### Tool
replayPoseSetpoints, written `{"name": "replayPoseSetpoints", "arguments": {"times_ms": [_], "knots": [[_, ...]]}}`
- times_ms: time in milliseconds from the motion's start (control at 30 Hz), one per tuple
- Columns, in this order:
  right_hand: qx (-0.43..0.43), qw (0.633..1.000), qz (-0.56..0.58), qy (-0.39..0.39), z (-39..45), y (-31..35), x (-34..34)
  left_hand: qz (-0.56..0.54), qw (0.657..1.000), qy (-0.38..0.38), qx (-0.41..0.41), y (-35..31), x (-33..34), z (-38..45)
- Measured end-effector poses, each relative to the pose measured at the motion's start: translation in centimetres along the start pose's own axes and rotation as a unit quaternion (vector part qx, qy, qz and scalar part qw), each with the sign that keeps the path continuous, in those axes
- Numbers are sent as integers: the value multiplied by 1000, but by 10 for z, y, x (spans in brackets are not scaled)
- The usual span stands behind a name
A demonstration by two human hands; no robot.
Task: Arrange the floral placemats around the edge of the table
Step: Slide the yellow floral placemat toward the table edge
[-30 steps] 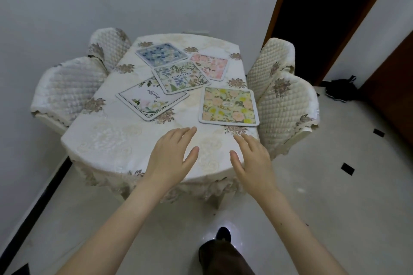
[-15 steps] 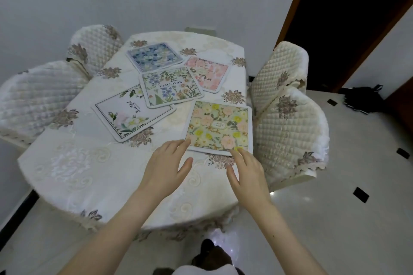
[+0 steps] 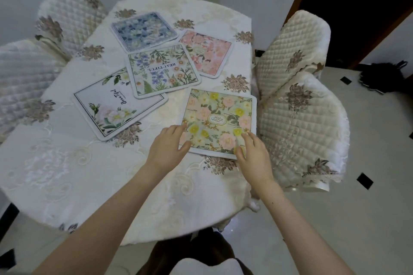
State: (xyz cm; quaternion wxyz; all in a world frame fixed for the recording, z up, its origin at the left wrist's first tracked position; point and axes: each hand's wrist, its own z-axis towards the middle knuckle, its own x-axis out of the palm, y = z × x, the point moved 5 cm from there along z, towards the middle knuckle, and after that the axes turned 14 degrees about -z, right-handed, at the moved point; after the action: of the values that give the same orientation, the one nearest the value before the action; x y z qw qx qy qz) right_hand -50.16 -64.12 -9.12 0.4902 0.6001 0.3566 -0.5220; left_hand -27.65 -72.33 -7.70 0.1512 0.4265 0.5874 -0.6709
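Observation:
Several floral placemats lie on the round table (image 3: 67,176) with its white embroidered cloth. The yellow and pink one (image 3: 220,118) lies nearest, at the right edge. My left hand (image 3: 166,149) rests with its fingertips on that mat's near left corner. My right hand (image 3: 252,152) touches its near right corner, thumb at the edge; neither hand grips it. Beyond lie a white mat with a pale flower (image 3: 116,105), a "BEAUTIFUL" mat (image 3: 163,70) overlapping it, a blue mat (image 3: 144,30) and a pink mat (image 3: 206,52).
Quilted chairs stand close around the table: two on the right (image 3: 297,123) (image 3: 288,51) and two on the left (image 3: 20,73) (image 3: 67,15). A dark doorway (image 3: 357,6) opens at the back right. A black object (image 3: 384,76) lies on the tiled floor.
I have stepped closer to the table. Both hands moved forward from above the near edge onto the near corners of the yellow and pink mat.

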Motion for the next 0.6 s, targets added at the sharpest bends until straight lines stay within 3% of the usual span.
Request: {"name": "replayPoseSetpoints", "arguments": {"times_ms": [167, 300, 600], "knots": [[129, 988, 14, 85, 26, -25, 41, -23, 993, 35, -109, 39, 31, 34], [181, 971, 51, 147, 36, -39, 67, -20, 982, 29, -186, 61, 49, 48], [237, 958, 136, 93, 50, -53, 84, -49, 968, -6, -248, 83, 68, 62]]}}
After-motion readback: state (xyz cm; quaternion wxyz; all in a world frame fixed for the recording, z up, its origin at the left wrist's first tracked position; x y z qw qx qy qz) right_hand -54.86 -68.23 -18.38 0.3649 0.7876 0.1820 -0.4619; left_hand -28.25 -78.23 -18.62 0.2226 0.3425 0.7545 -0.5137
